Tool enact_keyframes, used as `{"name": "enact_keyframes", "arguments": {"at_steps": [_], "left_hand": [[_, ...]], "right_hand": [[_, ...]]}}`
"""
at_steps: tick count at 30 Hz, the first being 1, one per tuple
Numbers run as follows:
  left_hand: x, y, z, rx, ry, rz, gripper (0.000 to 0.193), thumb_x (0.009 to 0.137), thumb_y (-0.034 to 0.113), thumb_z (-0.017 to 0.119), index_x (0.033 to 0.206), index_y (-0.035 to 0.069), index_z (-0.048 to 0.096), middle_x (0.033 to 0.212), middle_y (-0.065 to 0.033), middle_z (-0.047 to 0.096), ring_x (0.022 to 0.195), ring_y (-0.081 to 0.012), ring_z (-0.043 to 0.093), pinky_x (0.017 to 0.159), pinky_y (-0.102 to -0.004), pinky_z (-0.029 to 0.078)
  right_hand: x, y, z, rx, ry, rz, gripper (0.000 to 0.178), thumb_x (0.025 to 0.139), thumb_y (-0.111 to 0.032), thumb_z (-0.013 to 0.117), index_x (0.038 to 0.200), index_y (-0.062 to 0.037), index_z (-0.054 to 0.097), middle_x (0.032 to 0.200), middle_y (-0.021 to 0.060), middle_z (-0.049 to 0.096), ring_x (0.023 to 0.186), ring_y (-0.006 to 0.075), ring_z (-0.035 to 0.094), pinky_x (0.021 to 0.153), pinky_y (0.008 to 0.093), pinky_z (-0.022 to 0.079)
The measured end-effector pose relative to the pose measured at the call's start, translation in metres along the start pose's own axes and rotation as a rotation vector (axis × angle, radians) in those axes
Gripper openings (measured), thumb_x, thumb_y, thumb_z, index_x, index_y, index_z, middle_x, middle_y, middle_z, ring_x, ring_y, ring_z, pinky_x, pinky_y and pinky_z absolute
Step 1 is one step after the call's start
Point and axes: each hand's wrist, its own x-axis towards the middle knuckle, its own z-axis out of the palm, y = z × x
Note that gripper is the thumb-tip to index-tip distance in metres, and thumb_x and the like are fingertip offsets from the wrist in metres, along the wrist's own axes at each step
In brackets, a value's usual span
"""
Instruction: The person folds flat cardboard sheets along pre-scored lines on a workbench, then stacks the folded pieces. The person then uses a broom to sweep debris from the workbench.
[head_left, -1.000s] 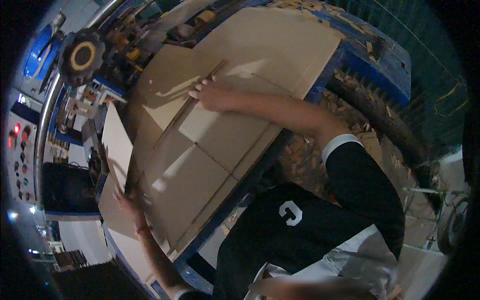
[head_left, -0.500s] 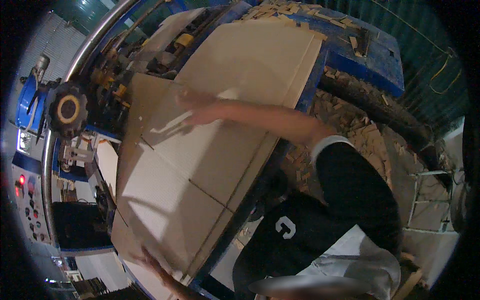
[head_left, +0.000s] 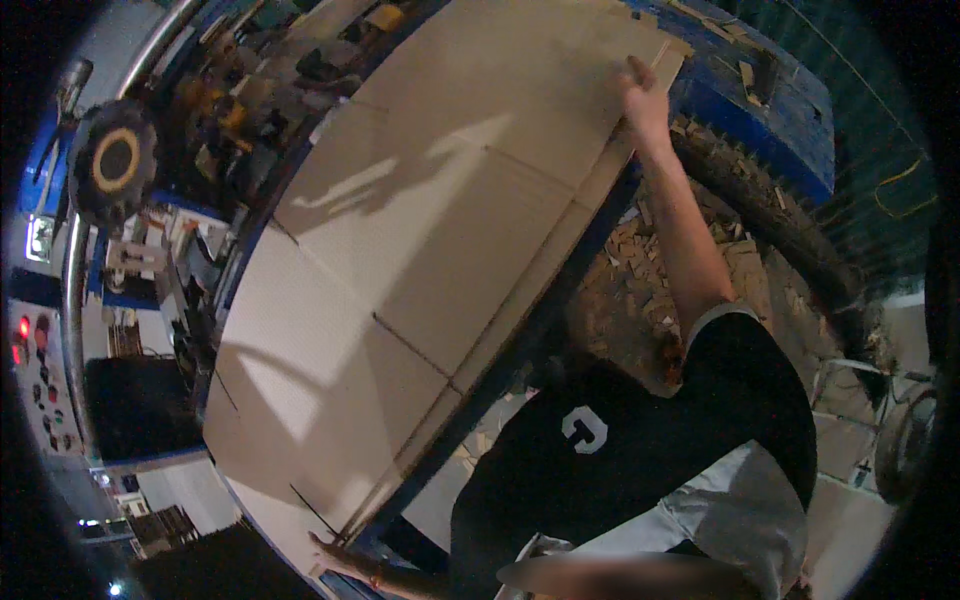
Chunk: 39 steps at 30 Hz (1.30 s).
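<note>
Here we are in a factory workshop: there's a black scalloped handwheel with a yellow ring (head_left: 115, 160), a pale control panel with glowing red lamps (head_left: 45, 380), a blue metal machine bed (head_left: 765, 150), and brown cardboard offcuts (head_left: 645, 250) littering the floor beside a big tan cardboard sheet (head_left: 450, 250)!

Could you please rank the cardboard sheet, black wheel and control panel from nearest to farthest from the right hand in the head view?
1. Cardboard sheet, at the right hand
2. Black wheel, upper left
3. Control panel, far left edge
</note>
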Motion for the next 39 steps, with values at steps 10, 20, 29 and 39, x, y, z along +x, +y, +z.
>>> {"name": "enact_keyframes", "arguments": {"at_steps": [10, 20, 29, 39], "left_hand": [[0.017, 0.028, -0.064, -0.237, 0.290, -0.022, 0.050, 0.085, 0.011, 0.050, 0.131, 0.002, 0.034, 0.134, -0.0209, 0.035, 0.125, -0.0318, 0.034, 0.104, -0.0409, 0.027], [0.026, -0.031, -0.077, -1.087, 0.190, -0.480, 0.049, 0.090, 0.030, 0.049, 0.127, -0.001, 0.041, 0.135, -0.0141, 0.036, 0.121, -0.0246, 0.036, 0.103, -0.0388, 0.025], [0.064, -0.011, -0.069, -1.164, -0.122, -0.277, 0.022, 0.085, 0.015, 0.058, 0.103, 0.003, 0.054, 0.098, -0.0077, 0.056, 0.089, -0.0168, 0.054, 0.080, -0.0283, 0.044], [-0.012, 0.076, -0.005, -0.098, -0.530, 0.880, 0.053, 0.071, 0.000, 0.056, 0.122, 0.011, 0.051, 0.127, -0.0133, 0.049, 0.123, -0.0287, 0.041, 0.104, -0.0406, 0.030]], "right_hand": [[0.105, -0.040, 0.033, 0.254, -0.211, -0.311, 0.043, 0.076, -0.013, 0.067, 0.112, 0.0031, 0.052, 0.102, 0.0127, 0.059, 0.087, 0.0240, 0.058, 0.074, 0.0343, 0.049], [0.036, -0.233, -0.018, 0.198, -0.241, -0.467, 0.049, 0.081, -0.016, 0.062, 0.122, 0.0037, 0.043, 0.119, 0.0161, 0.052, 0.104, 0.0265, 0.054, 0.087, 0.0367, 0.044], [-0.205, -0.151, -0.061, -0.313, -0.919, -1.359, 0.040, 0.076, -0.008, 0.061, 0.116, -0.0091, 0.056, 0.122, 0.0093, 0.054, 0.114, 0.0272, 0.050, 0.091, 0.0385, 0.042], [-0.214, -0.112, -0.051, -0.611, -1.323, -1.393, 0.056, 0.075, -0.029, 0.062, 0.128, -0.0216, 0.045, 0.139, 0.0036, 0.036, 0.127, 0.0281, 0.033, 0.100, 0.0443, 0.033]]}}
